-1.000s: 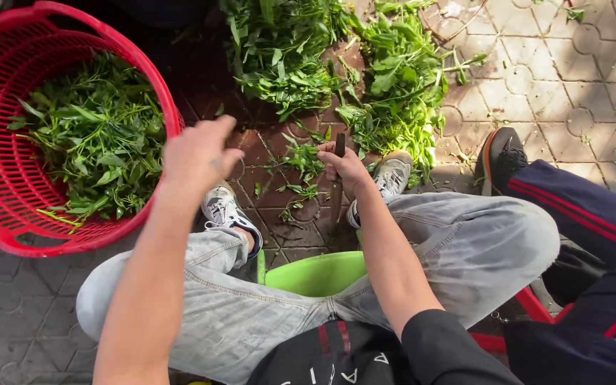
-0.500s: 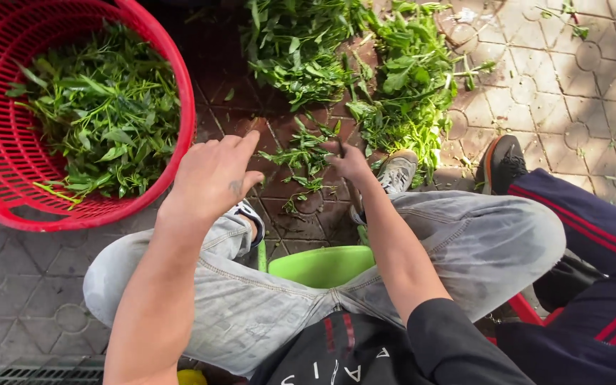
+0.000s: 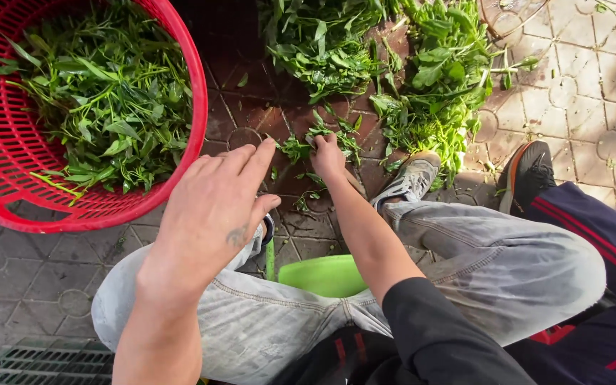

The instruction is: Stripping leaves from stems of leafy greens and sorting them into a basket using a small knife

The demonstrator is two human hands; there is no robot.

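My left hand (image 3: 212,214) hovers open above my left knee, fingers spread and holding nothing, close to the rim of the red plastic basket (image 3: 187,85). The basket is filled with picked green leafy stems (image 3: 101,100). My right hand (image 3: 328,158) reaches down to the paving between my feet, its fingers curled on a small clump of leafy greens (image 3: 301,148). Beyond that clump lies a big loose heap of the same greens (image 3: 429,78).
I sit on a light green stool (image 3: 322,274) in grey jeans, my grey shoe (image 3: 411,182) beside the heap. Another person's leg in navy trousers with red stripes (image 3: 593,235) and a black shoe (image 3: 529,171) are at the right. A grate (image 3: 37,363) lies lower left.
My left hand has come nearer to the camera and lower in view. My right hand has dropped from above the paving onto the small clump of greens.
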